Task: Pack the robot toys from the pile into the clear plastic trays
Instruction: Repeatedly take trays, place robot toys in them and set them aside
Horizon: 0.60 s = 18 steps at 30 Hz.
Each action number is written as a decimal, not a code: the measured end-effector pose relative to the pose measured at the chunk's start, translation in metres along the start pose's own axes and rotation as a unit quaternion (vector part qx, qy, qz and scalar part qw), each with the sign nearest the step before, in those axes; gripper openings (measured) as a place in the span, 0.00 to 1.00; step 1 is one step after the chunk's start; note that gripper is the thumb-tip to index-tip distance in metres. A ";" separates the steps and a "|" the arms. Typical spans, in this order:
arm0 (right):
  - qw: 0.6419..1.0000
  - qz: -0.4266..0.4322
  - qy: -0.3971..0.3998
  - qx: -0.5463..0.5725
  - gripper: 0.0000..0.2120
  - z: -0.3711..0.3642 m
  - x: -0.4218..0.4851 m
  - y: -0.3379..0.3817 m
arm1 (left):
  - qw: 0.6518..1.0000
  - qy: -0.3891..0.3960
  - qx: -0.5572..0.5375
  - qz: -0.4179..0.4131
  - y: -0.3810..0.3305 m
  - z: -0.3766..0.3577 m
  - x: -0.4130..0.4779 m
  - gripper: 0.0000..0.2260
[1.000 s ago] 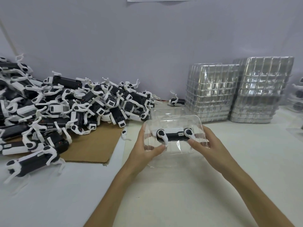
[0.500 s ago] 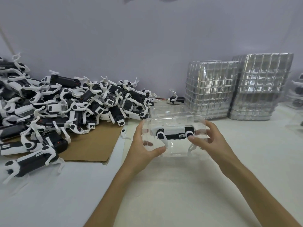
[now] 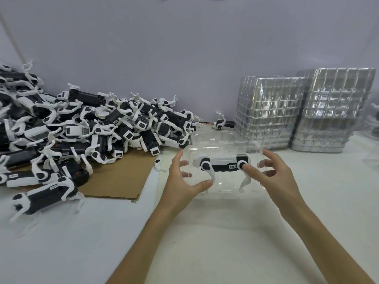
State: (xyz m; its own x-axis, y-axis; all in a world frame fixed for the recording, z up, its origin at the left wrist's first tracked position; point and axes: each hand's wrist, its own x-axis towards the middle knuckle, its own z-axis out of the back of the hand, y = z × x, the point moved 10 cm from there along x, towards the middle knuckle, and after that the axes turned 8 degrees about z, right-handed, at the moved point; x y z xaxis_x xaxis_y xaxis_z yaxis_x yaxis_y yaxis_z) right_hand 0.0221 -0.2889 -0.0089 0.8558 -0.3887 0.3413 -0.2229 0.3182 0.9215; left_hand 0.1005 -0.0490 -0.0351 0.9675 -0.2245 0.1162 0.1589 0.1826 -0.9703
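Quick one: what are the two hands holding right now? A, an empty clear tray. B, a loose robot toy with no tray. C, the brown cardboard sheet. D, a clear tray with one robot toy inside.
D: the left hand and the right hand grip the ends of a clear tray, and one black and white robot toy shows inside it.

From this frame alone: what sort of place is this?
Probably a toy-packing bench: a pile of identical robot toys, two stacks of clear trays, and left hand and right hand gripping a tray with a toy inside.
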 end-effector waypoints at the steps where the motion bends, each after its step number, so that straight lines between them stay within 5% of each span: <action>1: 1.000 0.000 0.008 0.009 0.35 -0.001 0.001 0.001 | 1.000 0.007 -0.018 0.004 -0.002 -0.003 -0.002 0.43; 5: 0.997 0.006 0.060 0.048 0.33 -0.012 0.000 0.007 | 0.995 0.002 -0.099 0.029 -0.008 0.002 -0.005 0.32; 18: 0.996 -0.059 0.043 0.059 0.40 -0.007 -0.001 -0.009 | 0.994 -0.046 -0.080 0.050 -0.001 0.010 -0.003 0.37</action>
State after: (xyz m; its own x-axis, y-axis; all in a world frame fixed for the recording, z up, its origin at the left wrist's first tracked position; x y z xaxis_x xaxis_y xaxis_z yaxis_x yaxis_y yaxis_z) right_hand 0.0266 -0.2850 -0.0193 0.9145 -0.3410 0.2178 -0.1681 0.1694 0.9711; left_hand 0.0992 -0.0392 -0.0323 0.9920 -0.1225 0.0293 0.0348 0.0423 -0.9985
